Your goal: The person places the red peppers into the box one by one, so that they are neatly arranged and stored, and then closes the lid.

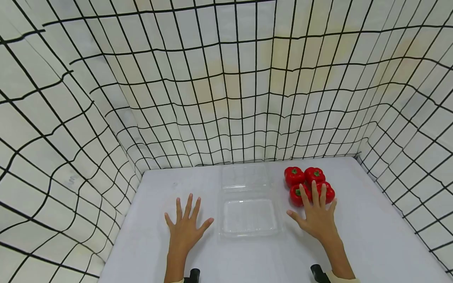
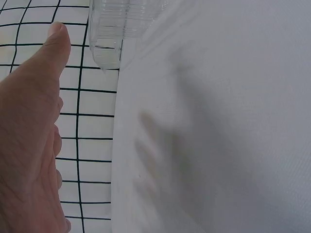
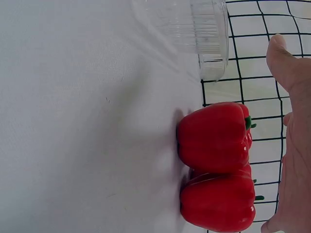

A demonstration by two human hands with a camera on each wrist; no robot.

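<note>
Between the two hands lies a clear plastic clamshell box [image 1: 250,235], its lid [image 1: 244,177] folded back toward the rear net. Several red bell peppers [image 1: 294,176] with green stems stand in a cluster right of the box. My left hand [image 1: 185,232], fingers spread, hovers over the white table left of the box; its shadow falls below it in the left wrist view. My right hand [image 1: 316,220] is spread as well, its fingertips overlapping the nearer peppers in the head view. Two peppers [image 3: 214,138] show side by side in the right wrist view. Neither hand holds anything.
A black grid net [image 1: 233,98] over pale walls rises behind the white table [image 1: 148,220] and along both its sides. Black straps [image 1: 194,275] show at the wrists along the bottom edge.
</note>
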